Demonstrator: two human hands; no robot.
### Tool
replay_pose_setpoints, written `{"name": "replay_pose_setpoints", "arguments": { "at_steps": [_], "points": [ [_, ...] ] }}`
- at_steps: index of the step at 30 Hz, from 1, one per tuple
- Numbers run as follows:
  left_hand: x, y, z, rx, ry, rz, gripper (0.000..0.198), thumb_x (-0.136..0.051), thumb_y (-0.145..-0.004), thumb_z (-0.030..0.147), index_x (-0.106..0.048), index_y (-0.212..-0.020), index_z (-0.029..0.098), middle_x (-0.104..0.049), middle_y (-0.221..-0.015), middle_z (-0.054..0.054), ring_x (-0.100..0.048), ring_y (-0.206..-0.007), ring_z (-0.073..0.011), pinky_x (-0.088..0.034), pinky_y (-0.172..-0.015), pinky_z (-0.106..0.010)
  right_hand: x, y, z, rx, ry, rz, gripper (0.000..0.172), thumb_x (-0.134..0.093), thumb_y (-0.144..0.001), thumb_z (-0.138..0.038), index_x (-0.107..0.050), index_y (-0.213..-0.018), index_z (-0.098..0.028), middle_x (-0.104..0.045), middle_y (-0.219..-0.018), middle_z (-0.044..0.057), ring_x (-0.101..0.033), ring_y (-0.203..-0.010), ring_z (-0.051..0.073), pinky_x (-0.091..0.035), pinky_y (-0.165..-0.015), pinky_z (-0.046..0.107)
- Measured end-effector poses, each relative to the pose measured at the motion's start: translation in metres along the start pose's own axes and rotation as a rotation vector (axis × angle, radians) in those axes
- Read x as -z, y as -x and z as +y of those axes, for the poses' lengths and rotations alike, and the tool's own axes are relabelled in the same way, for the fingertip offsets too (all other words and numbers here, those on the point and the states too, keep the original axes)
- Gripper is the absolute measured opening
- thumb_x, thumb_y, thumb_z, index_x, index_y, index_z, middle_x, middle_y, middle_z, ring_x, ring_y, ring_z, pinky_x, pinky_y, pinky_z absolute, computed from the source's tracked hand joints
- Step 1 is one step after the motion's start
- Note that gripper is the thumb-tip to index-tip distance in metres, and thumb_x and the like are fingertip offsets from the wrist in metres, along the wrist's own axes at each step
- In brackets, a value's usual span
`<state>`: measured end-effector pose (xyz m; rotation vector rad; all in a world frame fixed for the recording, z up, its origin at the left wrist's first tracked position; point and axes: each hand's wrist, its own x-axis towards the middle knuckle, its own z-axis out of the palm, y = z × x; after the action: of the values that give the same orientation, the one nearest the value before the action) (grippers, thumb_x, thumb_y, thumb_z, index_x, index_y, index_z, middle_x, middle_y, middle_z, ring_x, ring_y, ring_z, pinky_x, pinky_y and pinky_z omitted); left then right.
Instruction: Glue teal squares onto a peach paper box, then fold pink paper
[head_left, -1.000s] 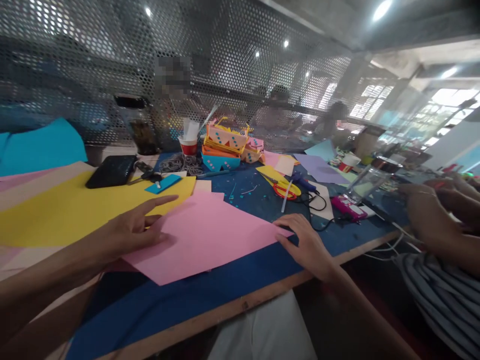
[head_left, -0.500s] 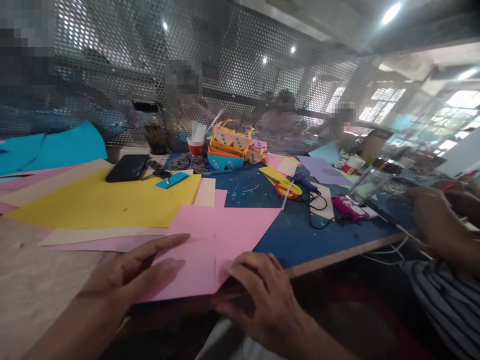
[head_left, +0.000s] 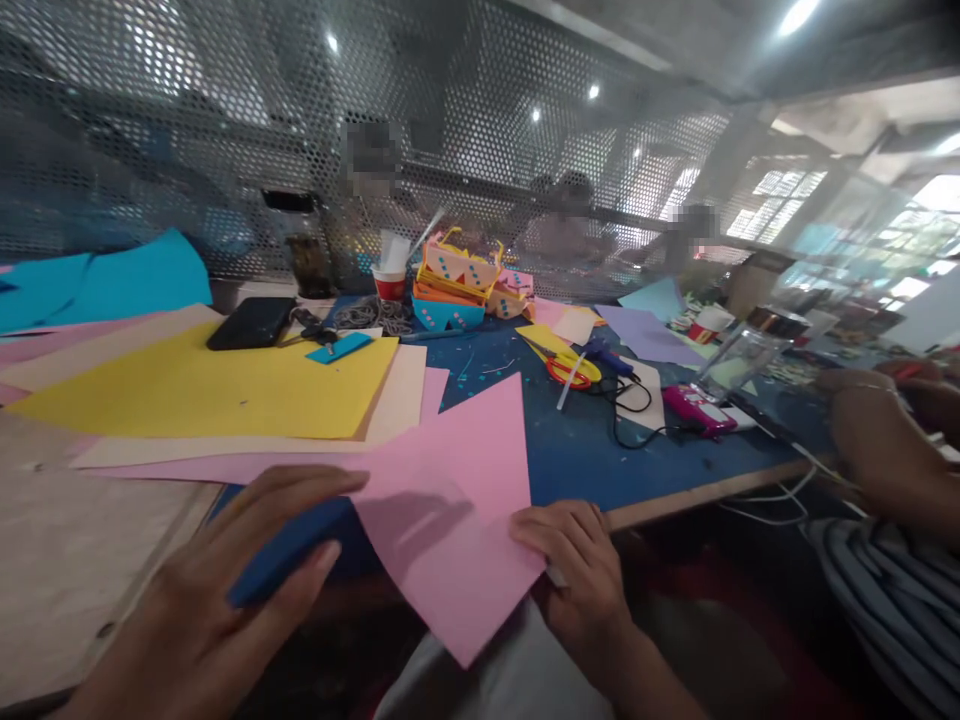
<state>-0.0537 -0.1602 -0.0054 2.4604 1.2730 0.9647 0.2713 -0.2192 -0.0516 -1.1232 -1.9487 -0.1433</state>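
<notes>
A sheet of pink paper (head_left: pixel 465 500) is tilted at the table's near edge, one corner hanging over my lap. My right hand (head_left: pixel 577 570) pinches its right edge between thumb and fingers. Beside its left edge is my left hand (head_left: pixel 255 560), fingers stretched and thumb apart; its fingertips reach the paper's edge, and I cannot tell if they touch it. Behind lies a stack of sheets with yellow paper (head_left: pixel 300 400) on top. On the yellow sheet rest a black phone (head_left: pixel 251 323) and a small blue strip (head_left: pixel 340 348).
Scissors (head_left: pixel 568 372), a blue glue gun (head_left: pixel 609 358) with its cord and a magenta device (head_left: pixel 699 410) lie to the right. Decorated paper crowns (head_left: pixel 454 290), a red-and-white cup (head_left: pixel 389 283) and a jar (head_left: pixel 306 250) stand at the back. At far right is another person's arm (head_left: pixel 877 430).
The pink paper has been lifted and turned, with its near corner now over the table edge. My right hand has moved slightly right with it; my left hand has come off its surface.
</notes>
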Motion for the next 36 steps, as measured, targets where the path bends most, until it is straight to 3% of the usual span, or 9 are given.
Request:
{"name": "replay_pose_setpoints", "arguments": {
  "at_steps": [3,6,9,14,19,26,30,33,36],
  "points": [
    [-0.010,-0.022,-0.003,-0.156,0.014,-0.163,0.053,-0.052,-0.099,0.031,-0.044,-0.151,0.038,-0.050,-0.157,-0.002,-0.049,-0.144,-0.0262,-0.051,-0.113,-0.047,0.014,0.011,0.009,-0.006,-0.034,-0.004,0.027,-0.057,-0.094,-0.006,-0.064,-0.118,-0.018,-0.074,-0.116,0.009,-0.064,-0.105,0.024,-0.047,-0.089,0.042],
    [-0.016,-0.037,-0.001,-0.285,-0.038,-0.333,0.065,-0.059,-0.099,0.035,-0.036,-0.159,0.039,-0.046,-0.163,-0.004,-0.048,-0.146,-0.0282,-0.049,-0.114,-0.051,0.026,0.013,0.020,-0.078,-0.048,0.027,0.025,-0.054,-0.097,-0.008,-0.064,-0.116,-0.021,-0.073,-0.115,0.009,-0.065,-0.108,0.023,-0.051,-0.089,0.041],
    [-0.017,-0.045,0.006,-0.411,-0.116,-0.399,0.080,-0.068,-0.093,0.047,-0.030,-0.163,0.037,-0.046,-0.163,-0.008,-0.046,-0.148,-0.0341,-0.048,-0.112,-0.059,0.036,0.011,0.036,-0.129,-0.057,0.012,0.025,-0.050,-0.099,-0.012,-0.063,-0.117,-0.023,-0.073,-0.118,0.009,-0.067,-0.112,0.023,-0.052,-0.095,0.044],
    [-0.022,-0.043,0.012,-0.531,-0.166,-0.349,0.087,-0.076,-0.086,0.046,-0.035,-0.161,0.034,-0.053,-0.157,-0.008,-0.049,-0.145,-0.0332,-0.041,-0.118,-0.059,0.050,0.011,0.045,-0.003,0.096,-0.116,0.037,-0.054,-0.094,-0.010,-0.062,-0.128,-0.023,-0.067,-0.135,0.011,-0.060,-0.130,0.027,-0.041,-0.114,0.056],
    [-0.031,-0.039,0.014,-0.531,-0.177,-0.289,0.064,-0.071,-0.092,0.039,-0.050,-0.152,0.033,-0.064,-0.146,-0.003,-0.058,-0.134,-0.0253,-0.037,-0.122,-0.047,0.060,0.020,0.035,0.071,0.166,-0.182,0.040,-0.052,-0.093,-0.002,-0.066,-0.125,-0.021,-0.071,-0.128,0.009,-0.062,-0.125,0.023,-0.039,-0.116,0.052],
    [-0.039,-0.049,0.027,-0.537,-0.139,-0.215,0.045,-0.061,-0.101,0.036,-0.055,-0.145,0.027,-0.066,-0.142,-0.005,-0.059,-0.131,-0.0218,-0.035,-0.120,-0.042,0.061,0.024,0.059,-0.020,0.091,-0.056,0.038,-0.058,-0.092,-0.003,-0.064,-0.124,-0.022,-0.074,-0.120,0.007,-0.067,-0.118,0.022,-0.046,-0.112,0.049],
    [-0.048,-0.056,0.021,-0.513,-0.105,-0.196,0.049,-0.064,-0.098,0.035,-0.053,-0.146,0.026,-0.065,-0.145,-0.006,-0.058,-0.134,-0.0226,-0.033,-0.122,-0.046,0.064,0.022,0.069,-0.115,-0.006,-0.026,0.036,-0.058,-0.090,-0.005,-0.067,-0.119,-0.025,-0.075,-0.117,0.005,-0.069,-0.115,0.023,-0.050,-0.109,0.050],
    [-0.051,-0.063,0.016,-0.511,-0.104,-0.210,0.040,-0.057,-0.098,0.023,-0.060,-0.137,0.030,-0.070,-0.138,-0.002,-0.063,-0.128,-0.0191,-0.035,-0.120,-0.044,0.068,0.019,0.070,-0.162,-0.068,-0.024,0.032,-0.060,-0.090,-0.007,-0.069,-0.114,-0.026,-0.076,-0.113,0.004,-0.070,-0.113,0.023,-0.052,-0.108,0.048],
    [-0.053,-0.071,0.012,-0.519,-0.099,-0.211,0.034,-0.059,-0.094,0.026,-0.066,-0.127,0.030,-0.075,-0.129,-0.002,-0.068,-0.120,-0.0208,-0.036,-0.119,-0.046,0.071,0.015,0.069,-0.157,-0.055,-0.041,0.035,-0.060,-0.088,-0.005,-0.070,-0.114,-0.025,-0.076,-0.112,0.005,-0.070,-0.113,0.024,-0.056,-0.101,0.045]
  ]
}}
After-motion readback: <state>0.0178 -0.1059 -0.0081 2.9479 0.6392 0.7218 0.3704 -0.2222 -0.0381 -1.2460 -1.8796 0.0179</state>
